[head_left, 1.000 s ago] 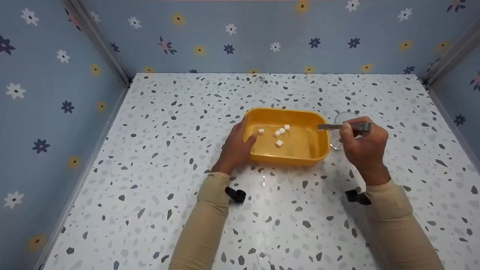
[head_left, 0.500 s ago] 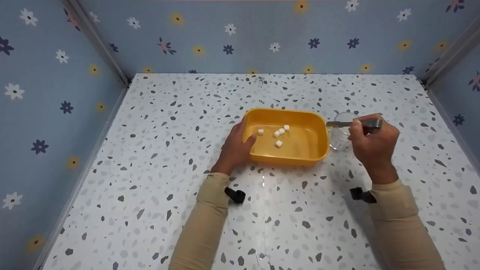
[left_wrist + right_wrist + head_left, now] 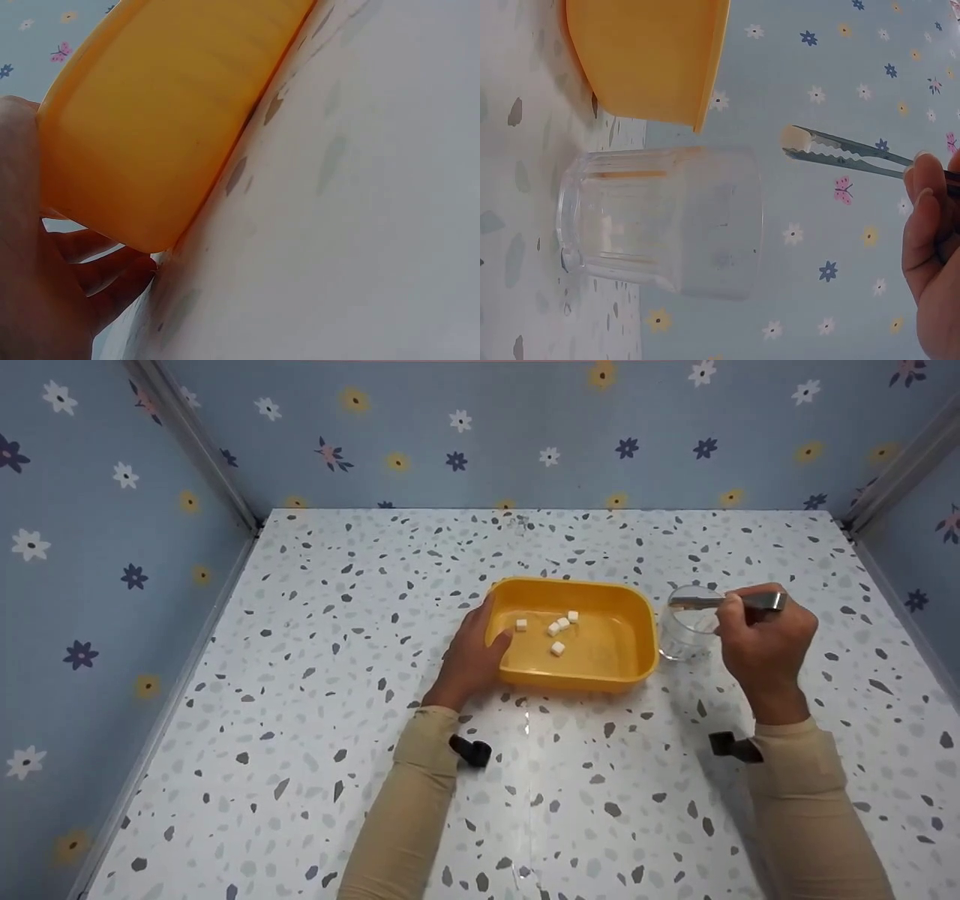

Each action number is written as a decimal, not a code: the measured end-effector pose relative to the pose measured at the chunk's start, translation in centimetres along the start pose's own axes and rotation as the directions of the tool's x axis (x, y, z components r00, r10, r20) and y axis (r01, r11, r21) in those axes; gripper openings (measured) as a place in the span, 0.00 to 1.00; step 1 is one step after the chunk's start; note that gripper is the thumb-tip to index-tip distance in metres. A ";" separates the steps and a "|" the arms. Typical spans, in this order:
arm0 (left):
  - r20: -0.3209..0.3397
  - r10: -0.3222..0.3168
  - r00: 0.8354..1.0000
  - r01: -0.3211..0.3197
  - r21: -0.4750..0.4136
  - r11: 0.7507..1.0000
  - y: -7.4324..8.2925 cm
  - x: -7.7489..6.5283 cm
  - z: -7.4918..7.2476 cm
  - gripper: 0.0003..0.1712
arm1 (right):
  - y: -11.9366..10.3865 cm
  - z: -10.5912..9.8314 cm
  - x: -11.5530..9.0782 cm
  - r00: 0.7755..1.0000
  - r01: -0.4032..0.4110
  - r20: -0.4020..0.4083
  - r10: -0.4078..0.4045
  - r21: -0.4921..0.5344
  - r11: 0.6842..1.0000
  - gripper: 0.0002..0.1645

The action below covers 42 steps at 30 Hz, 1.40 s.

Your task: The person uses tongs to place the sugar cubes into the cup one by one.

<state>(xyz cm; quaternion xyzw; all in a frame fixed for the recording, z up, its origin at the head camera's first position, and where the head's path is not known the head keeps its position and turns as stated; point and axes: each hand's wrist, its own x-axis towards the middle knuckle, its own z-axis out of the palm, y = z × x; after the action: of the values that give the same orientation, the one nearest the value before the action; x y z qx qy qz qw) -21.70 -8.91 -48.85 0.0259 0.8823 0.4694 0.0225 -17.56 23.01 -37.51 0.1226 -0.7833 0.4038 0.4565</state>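
Note:
My left hand holds the left end of a yellow plastic tub, its thumb over the rim and its fingers along the outer wall. Several small white cubes lie on the tub's floor. With my right hand I pinch a pair of metal tongs. Between the serrated tips sits one white cube. A clear drinking glass stands upright just right of the tub. In the right wrist view the tong tips are higher than its rim; from the head they overlap its mouth.
The speckled white tabletop spreads around the tub and glass. Blue flowered panels close off its back and sides. A black strap mount sits on each wrist.
My right hand has carried the tongs rightward, from over the tub's right end to over the glass. The left hand and tub stay in place.

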 end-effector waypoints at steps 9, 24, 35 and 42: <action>-0.002 0.008 1.000 -0.008 -0.004 1.000 -0.1 -0.1 0.1 0.41 | 0.6 -0.5 0.3 1.000 -0.020 -0.024 0.019 -0.015 1.000 0.08; 0.002 -0.002 1.000 0.002 0.001 1.000 -0.3 -0.2 0.1 0.41 | 1.7 -0.3 -0.2 1.000 -0.027 -0.016 0.026 -0.072 0.997 0.07; 0.000 -0.001 1.000 0.001 0.012 1.000 0.0 0.0 0.0 0.41 | 3.1 0.1 -0.5 0.999 -0.046 -0.005 0.046 -0.103 0.994 0.06; 0.004 -0.003 1.000 0.003 0.000 1.000 -0.1 -0.1 0.0 0.41 | 6.0 0.4 -1.2 0.998 -0.054 0.026 0.058 -0.128 0.990 0.07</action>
<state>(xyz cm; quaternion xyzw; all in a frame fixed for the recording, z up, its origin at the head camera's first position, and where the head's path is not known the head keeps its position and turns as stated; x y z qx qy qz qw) -21.58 -8.94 -48.92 0.0255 0.8823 0.4693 0.0247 -20.56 26.38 -41.73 0.0774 -0.8173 0.3638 0.4401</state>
